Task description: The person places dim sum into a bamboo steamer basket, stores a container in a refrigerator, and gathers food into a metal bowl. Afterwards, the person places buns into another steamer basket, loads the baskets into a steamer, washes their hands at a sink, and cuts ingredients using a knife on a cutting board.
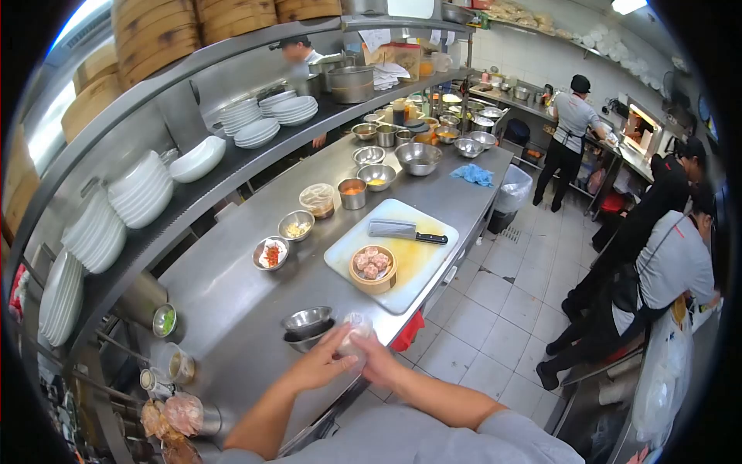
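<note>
- A translucent item (356,336) is pressed between left hand (321,363) and right hand (379,358), at seven o'clock from the cutting board (413,267).
- Light, even pressure is advised, clear of the steel bowls (307,318) at ten o'clock.

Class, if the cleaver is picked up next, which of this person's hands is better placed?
Probably the right hand: it is nearer the board, and the cleaver's handle points that way. Though it must release the pale item.
</note>
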Tool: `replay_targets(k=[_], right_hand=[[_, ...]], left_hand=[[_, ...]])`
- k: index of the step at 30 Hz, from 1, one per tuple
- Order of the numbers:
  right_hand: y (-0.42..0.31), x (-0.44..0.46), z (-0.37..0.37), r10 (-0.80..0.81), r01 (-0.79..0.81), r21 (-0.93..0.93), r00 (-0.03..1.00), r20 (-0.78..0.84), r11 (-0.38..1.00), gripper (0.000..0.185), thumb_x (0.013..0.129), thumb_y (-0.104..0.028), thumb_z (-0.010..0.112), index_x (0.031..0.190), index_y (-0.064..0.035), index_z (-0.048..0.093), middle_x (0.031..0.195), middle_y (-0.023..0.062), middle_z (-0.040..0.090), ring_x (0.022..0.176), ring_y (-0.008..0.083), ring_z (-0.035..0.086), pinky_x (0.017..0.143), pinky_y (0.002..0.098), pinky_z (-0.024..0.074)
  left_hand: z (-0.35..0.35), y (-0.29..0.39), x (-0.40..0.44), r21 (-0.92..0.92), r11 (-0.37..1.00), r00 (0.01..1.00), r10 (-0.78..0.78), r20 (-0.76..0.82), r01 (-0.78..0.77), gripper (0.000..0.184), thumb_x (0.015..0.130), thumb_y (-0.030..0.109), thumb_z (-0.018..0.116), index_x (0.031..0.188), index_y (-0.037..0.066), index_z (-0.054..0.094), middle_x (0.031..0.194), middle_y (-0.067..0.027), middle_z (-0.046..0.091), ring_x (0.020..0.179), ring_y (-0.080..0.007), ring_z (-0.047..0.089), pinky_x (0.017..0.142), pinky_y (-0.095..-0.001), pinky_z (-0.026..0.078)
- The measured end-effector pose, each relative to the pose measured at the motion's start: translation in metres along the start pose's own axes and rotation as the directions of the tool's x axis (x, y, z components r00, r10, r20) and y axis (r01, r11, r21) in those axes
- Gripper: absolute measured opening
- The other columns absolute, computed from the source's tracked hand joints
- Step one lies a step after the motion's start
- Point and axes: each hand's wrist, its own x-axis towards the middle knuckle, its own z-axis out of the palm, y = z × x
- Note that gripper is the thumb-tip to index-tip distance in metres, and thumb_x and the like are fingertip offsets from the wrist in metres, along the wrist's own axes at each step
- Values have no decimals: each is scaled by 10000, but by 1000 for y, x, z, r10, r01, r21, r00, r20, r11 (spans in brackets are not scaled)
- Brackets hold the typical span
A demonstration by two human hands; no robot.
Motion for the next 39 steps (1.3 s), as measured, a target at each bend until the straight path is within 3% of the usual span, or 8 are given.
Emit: replay_targets(k=[5,11,14,18,22,28,33,39], right_hand=[[-92,-6,-104,5,-13,-175,999,-46,985,644,1005,-273,657,1547,-256,308,1345,44,585,1126,231,649,782,435,599],[-164,-41,-190,-89,71,-158,990,-112,985,663,989,-211,673,1534,-183,297,1273,136,615,1027,260,696,663,370,606],[-171,-41,-217,-80,54,-168,986,-148,984,676,974,-248,700,1531,-208,319,1336,107,585,1131,275,672,718,400,637],[-191,-30,-224,-93,71,-168,987,-127,983,700,976,-214,705,1542,-121,304,1318,113,596,1157,263,644,869,398,580],[-192,9,-239,-29,4,-291,996,-81,957,699,971,-236,704,1550,-127,328,1377,110,567,1178,253,637,870,389,583],[-174,79,-202,198,54,-755,950,239,654,899,867,-248,826,1581,-65,311,1450,120,517,1336,226,503,1116,365,428],[-166,123,-184,206,63,-807,953,223,587,890,827,-207,841,1546,-57,338,1444,117,512,1344,222,493,1147,363,398],[-174,162,-200,112,175,-892,964,241,417,871,775,-235,887,1491,-69,419,1356,125,583,1280,236,550,1104,366,438]], left_hand=[[-134,123,57,827,525,730,483,-484,201,718,852,289,832,1463,42,544,1570,-230,459,1524,-415,319,1254,-482,250],[-433,339,37,693,-119,127,991,40,711,564,956,230,724,1442,6,546,1473,-240,554,1363,-408,521,1159,-466,382],[-510,349,30,314,-369,484,700,-526,875,527,1010,298,666,1427,-8,562,1468,-244,557,1330,-422,551,1144,-467,401],[-626,315,19,441,288,266,487,-832,850,812,1042,687,149,1568,143,444,1466,-218,580,1388,-407,511,1136,-471,399],[-565,329,23,357,246,213,466,-859,901,717,1066,625,276,1573,144,437,1468,-221,575,1386,-395,516,1131,-474,404],[-587,299,-53,269,-754,794,520,-315,600,274,993,407,566,1089,229,751,1043,-125,713,1010,-323,668,855,-513,533],[-329,344,1,568,3,235,909,-345,823,597,816,453,875,1114,-45,735,984,-231,748,867,-364,706,815,-472,559],[-144,183,-43,479,839,338,386,-859,258,647,917,356,800,1413,12,567,1356,-114,611,1234,-240,593,1076,-388,467]])
